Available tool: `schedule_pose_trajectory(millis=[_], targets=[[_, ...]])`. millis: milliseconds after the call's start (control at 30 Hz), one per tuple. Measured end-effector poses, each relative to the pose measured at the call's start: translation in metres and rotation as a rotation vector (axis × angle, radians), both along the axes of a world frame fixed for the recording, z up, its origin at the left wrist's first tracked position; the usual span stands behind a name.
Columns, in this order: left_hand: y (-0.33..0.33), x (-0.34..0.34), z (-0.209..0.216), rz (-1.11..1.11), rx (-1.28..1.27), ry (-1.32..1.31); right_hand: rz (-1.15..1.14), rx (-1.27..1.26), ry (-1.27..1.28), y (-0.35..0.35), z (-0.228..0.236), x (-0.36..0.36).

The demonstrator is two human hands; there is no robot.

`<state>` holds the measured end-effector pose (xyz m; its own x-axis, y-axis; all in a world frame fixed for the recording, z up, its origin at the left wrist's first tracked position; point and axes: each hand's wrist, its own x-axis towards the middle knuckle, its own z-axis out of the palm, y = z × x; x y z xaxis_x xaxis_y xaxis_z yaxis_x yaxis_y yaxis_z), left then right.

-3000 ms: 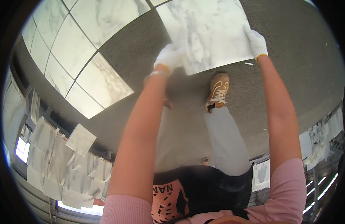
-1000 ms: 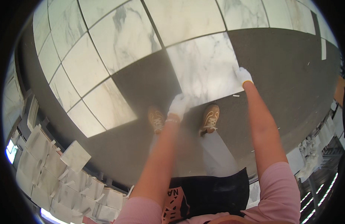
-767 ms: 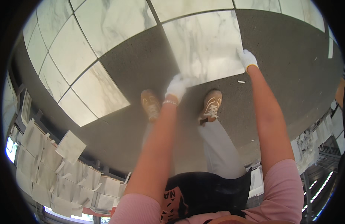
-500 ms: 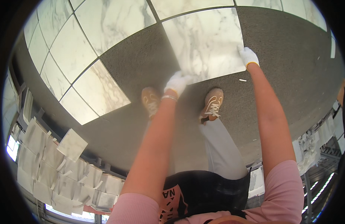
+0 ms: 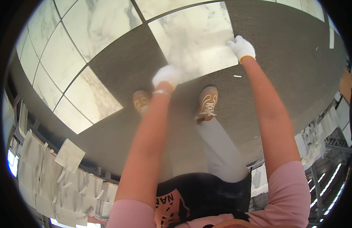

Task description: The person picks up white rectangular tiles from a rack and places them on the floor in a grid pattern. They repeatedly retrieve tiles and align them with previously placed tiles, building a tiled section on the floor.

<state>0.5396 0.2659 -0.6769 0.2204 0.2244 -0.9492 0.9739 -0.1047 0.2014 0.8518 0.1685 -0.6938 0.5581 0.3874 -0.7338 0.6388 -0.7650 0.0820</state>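
Note:
A large square white marble tile (image 5: 193, 38) with grey veins lies on the dark grey surface in front of me. My right hand (image 5: 242, 49), in a white knit glove with a yellow cuff, is closed on the tile's right edge, its thumb over the top face. At the tile's near left corner is my left hand (image 5: 166, 76), also in a white glove. Its fingers are blurred, so their pose does not show.
More marble tiles (image 5: 103, 26) lie in rows at the far left, thin gaps between them. A brown-veined tile (image 5: 90, 93) ends that group nearby. A small white strip (image 5: 237, 76) lies near my shoe (image 5: 208, 100). Stacked slabs (image 5: 54, 182) stand behind at lower left.
The whole view has shifted, so tiles and feet appear further left and a little higher. The tile keeps its place beside its neighbours; both hands stay at it.

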Motion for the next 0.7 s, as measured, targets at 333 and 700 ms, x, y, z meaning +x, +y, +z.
schedule_pose_trajectory(millis=[333, 700], targets=[[-0.02, -0.026, -0.005, 0.483, 0.163, -0.122, -0.298, 0.213, -0.125, -0.056, -0.016, -0.039], [-0.003, -0.018, 0.015, 0.516, 0.064, -0.175, -0.302, 0.212, -0.045, -0.055, -0.025, -0.019]])
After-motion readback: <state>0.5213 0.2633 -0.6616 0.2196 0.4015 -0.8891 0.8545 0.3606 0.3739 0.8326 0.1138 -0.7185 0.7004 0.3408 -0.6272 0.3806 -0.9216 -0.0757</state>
